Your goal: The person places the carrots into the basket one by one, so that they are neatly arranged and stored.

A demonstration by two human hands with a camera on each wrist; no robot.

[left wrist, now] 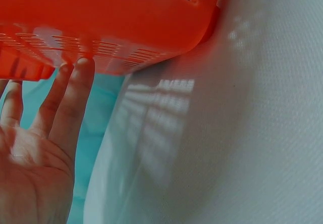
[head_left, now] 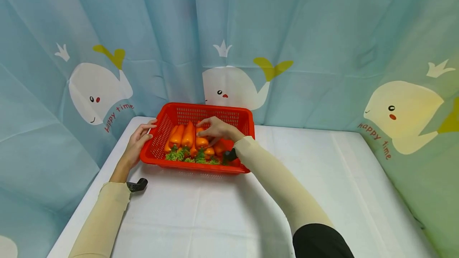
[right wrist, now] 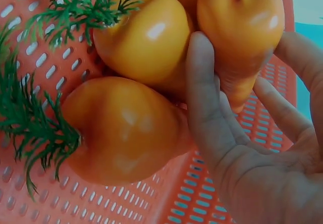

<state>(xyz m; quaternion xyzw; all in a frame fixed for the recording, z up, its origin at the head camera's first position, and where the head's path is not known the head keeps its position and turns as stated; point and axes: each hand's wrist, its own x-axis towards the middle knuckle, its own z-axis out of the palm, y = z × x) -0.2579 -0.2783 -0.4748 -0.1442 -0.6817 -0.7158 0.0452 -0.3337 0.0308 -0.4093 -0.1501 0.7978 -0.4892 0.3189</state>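
Observation:
A red plastic basket (head_left: 195, 168) stands at the back of the white table and holds several orange carrots (head_left: 187, 134) with green tops. My right hand (head_left: 215, 128) reaches into it from above. In the right wrist view its thumb and fingers (right wrist: 202, 98) curl round one carrot (right wrist: 242, 27), and two more carrots (right wrist: 121, 133) lie beside it on the basket floor. My left hand (head_left: 138, 142) rests flat against the basket's left wall, and its straight fingers (left wrist: 70, 98) touch the slotted side of the basket (left wrist: 101, 17).
The white table (head_left: 222, 210) stretches to the right and toward me from the basket. A blue curtain (head_left: 305, 31) printed with whales hangs close behind and on both sides. The table's left edge runs just past my left forearm.

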